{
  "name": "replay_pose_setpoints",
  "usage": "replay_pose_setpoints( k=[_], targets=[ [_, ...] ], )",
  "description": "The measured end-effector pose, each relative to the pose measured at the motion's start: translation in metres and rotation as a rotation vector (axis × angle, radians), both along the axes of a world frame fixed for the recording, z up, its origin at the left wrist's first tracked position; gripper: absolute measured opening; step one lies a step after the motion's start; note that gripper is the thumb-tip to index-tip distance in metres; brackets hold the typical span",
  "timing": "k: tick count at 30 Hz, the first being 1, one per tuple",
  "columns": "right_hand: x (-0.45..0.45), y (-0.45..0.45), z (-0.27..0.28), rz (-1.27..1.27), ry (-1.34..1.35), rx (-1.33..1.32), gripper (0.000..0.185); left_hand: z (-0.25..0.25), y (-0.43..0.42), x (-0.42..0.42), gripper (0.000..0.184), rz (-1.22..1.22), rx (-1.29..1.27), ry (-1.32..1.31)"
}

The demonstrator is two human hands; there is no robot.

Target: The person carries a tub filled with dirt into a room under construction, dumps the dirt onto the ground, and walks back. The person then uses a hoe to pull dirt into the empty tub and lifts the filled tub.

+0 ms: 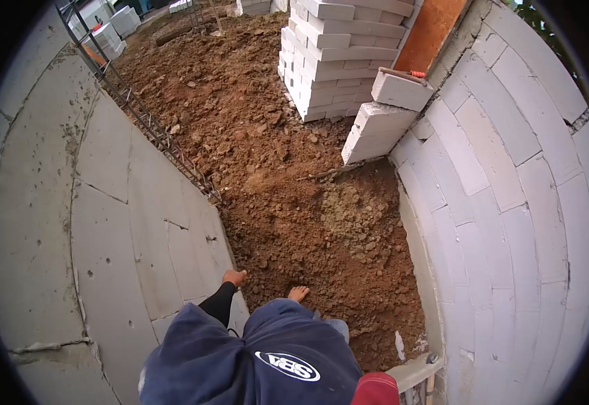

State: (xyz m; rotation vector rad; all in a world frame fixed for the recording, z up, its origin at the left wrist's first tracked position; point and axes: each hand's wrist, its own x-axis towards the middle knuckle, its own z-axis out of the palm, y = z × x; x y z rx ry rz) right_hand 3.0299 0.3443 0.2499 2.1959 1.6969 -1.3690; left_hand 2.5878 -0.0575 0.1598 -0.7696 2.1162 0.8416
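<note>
My left hand [235,277], at the end of a black sleeve [219,303], hangs beside the base of the left wall. Its fingers look curled in, and no object shows in it. Below the hand is the brown soil [277,243], with my bare foot [298,293] on it to the right. My navy shirt [240,358] with a white oval logo fills the bottom middle. A piece of red cloth [375,390] shows at the bottom edge. My right hand is out of sight.
Grey block walls rise on the left [112,202] and right [504,209]. Stacked white blocks [342,61] stand ahead, with a tool with a red handle [416,74] on a nearby block [402,90]. A rebar cage [152,131] runs along the left wall's end.
</note>
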Motion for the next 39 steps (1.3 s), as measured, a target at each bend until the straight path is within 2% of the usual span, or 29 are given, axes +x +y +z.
replay_pose_setpoints(
  k=[3,5,10,12,14,16,18,21,24,26,27,32,34,35,38,39],
  targets=[
    [-0.023,0.011,-0.002,0.059,-0.018,-0.010,0.059,0.018,-0.006,0.005,0.021,0.204,0.058,0.030],
    [-0.038,0.017,-0.004,0.094,-0.023,-0.015,0.058,-0.002,-0.015,0.008,0.015,0.273,0.169,0.038],
    [-0.072,0.046,-0.010,0.161,-0.031,-0.010,0.056,-0.012,-0.031,0.025,0.038,0.472,0.401,0.034],
    [-0.092,0.065,-0.015,0.199,-0.035,0.002,0.055,-0.020,-0.039,0.036,0.040,0.553,0.367,0.003],
    [-0.120,0.089,-0.020,0.259,-0.029,0.038,0.054,-0.025,-0.060,0.048,0.044,0.751,0.548,-0.081],
    [-0.154,0.117,-0.042,0.346,-0.014,0.093,0.052,-0.047,-0.076,0.062,0.042,0.746,0.498,-0.079],
    [-0.186,0.142,-0.073,0.447,0.005,0.164,0.049,-0.025,-0.070,0.060,0.040,0.765,0.433,-0.066],
    [-0.256,0.149,-0.062,0.593,-0.076,0.194,0.048,-0.003,-0.058,0.047,0.040,0.816,0.355,-0.039],
    [-0.321,0.157,-0.063,0.782,-0.230,0.157,0.049,0.006,-0.049,0.006,0.042,0.880,0.372,0.033],
    [-0.360,0.155,-0.052,0.810,-0.231,0.086,0.050,0.015,-0.039,-0.028,0.042,0.933,0.446,0.059],
    [-0.383,0.158,-0.054,0.821,-0.227,0.055,0.050,0.014,-0.032,-0.049,0.036,0.950,0.438,0.064],
    [-0.460,0.164,-0.049,0.829,-0.267,0.008,0.051,0.041,-0.026,-0.150,0.016,0.718,0.377,-0.095],
    [-0.489,0.162,-0.037,0.778,-0.167,-0.015,0.050,0.059,-0.026,-0.206,0.018,0.621,0.380,-0.088],
    [-0.505,0.161,-0.035,0.726,-0.176,-0.075,0.051,0.072,-0.022,-0.232,0.027,0.653,0.301,0.025],
    [-0.552,0.171,-0.043,0.925,-0.262,0.035,0.052,0.107,-0.026,-0.287,0.041,0.618,0.417,0.252],
    [-0.574,0.177,-0.038,0.911,-0.203,-0.020,0.053,0.117,-0.025,-0.302,0.044,0.639,0.482,0.298]
  ],
)
